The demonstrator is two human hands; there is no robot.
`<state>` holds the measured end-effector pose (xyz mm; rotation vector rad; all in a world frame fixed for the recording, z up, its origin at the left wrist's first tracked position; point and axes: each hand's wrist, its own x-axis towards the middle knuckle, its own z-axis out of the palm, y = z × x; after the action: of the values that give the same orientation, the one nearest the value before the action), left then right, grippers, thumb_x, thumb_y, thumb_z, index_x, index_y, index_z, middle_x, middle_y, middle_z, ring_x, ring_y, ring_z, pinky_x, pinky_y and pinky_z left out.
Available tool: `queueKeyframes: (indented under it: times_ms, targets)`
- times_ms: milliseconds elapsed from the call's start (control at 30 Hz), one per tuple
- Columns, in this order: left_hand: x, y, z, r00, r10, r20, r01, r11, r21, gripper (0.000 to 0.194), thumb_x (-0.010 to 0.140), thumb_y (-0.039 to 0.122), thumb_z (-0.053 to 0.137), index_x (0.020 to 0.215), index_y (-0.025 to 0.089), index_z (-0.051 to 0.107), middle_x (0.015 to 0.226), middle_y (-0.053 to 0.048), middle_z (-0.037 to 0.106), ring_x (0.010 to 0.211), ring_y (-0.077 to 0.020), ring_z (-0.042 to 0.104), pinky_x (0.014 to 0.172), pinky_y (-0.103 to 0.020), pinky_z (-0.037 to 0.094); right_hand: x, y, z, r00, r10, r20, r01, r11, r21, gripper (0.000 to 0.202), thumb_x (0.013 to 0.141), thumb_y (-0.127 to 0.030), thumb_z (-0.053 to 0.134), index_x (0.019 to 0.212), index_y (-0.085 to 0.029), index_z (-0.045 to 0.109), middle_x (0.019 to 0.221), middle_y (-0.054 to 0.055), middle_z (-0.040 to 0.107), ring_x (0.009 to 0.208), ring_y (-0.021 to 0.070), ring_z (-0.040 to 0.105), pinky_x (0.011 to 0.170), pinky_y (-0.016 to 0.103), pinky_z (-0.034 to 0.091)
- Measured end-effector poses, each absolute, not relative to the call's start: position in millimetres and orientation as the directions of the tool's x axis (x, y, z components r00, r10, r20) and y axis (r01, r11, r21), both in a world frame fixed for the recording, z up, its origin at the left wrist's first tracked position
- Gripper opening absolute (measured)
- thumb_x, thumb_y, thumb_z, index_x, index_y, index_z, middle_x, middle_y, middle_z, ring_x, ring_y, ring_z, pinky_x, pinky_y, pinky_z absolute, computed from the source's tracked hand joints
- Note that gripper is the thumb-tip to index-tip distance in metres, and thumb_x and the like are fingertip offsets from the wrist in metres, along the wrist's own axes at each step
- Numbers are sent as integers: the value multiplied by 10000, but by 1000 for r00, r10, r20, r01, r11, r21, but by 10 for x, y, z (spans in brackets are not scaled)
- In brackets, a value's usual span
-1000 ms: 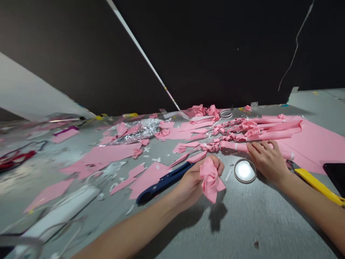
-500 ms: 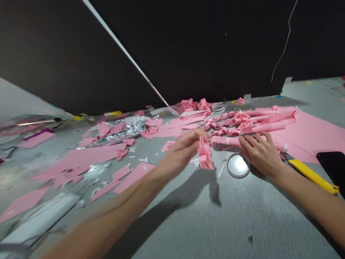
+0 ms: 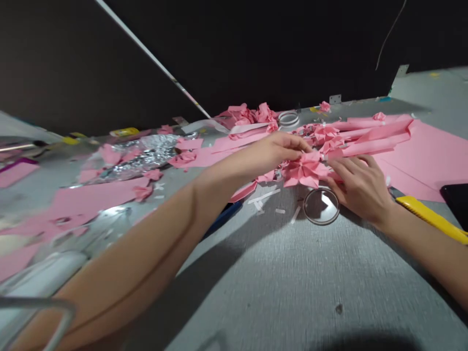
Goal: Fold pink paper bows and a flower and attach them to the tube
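Note:
My left hand [image 3: 272, 151] grips the upper edge of a folded pink paper flower [image 3: 304, 169], which is spread out with its pleats facing me. Close on its right, my right hand [image 3: 360, 187] is closed over the near pink paper roll, most of which is hidden beneath the fingers. Behind the hands lie more pink rolls [image 3: 380, 141] with crumpled pink flowers [image 3: 325, 134] at their left ends. A roll of clear tape [image 3: 321, 206] lies flat just below the flower and my right hand.
A yellow cutter [image 3: 431, 217] and a dark phone [image 3: 457, 200] lie at the right, by a large pink sheet [image 3: 438, 156]. White scraps [image 3: 263, 197], crinkled silver foil [image 3: 146, 156] and pink paper pieces are scattered leftward. A dark wall [image 3: 234, 58] stands behind.
My left hand has moved right with the pink flower, which now faces me spread open beside the near roll. My right hand stays at the roll. The view has shifted slightly.

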<state>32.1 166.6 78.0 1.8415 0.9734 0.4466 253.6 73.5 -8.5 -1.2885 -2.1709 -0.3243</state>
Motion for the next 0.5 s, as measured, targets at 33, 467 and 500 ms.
queueKeyframes:
  times_ms: [33, 467, 500]
  targets:
    - [324, 1653, 796, 608, 785, -123, 421, -187, 887, 189, 846, 115, 629, 994, 151, 741, 879, -30, 672, 757, -167, 583, 771, -321, 418, 2543, 725, -42, -300, 694, 655, 850, 506, -147, 240, 1086, -266, 563, 1210, -182, 751, 1165, 124, 821, 1042, 308, 735, 957, 463, 490]
    - [413, 1671, 893, 563, 825, -47, 433, -246, 867, 342, 724, 161, 656, 1063, 203, 663, 829, -5, 695, 706, -195, 631, 607, -290, 403, 2493, 765, 844, -368, 767, 526, 588, 630, -507, 150, 942, -249, 762, 1077, -277, 820, 1082, 42, 851, 1005, 279, 787, 861, 446, 636]
    - [424, 1699, 863, 563, 827, -8, 412, -271, 870, 312, 713, 160, 665, 1021, 206, 662, 808, 2, 694, 685, -189, 631, 593, -286, 405, 2483, 773, 858, -381, 776, 503, 588, 623, -516, 166, 942, -252, 756, 1094, -276, 818, 1084, 41, 851, 970, 269, 783, 833, 433, 633]
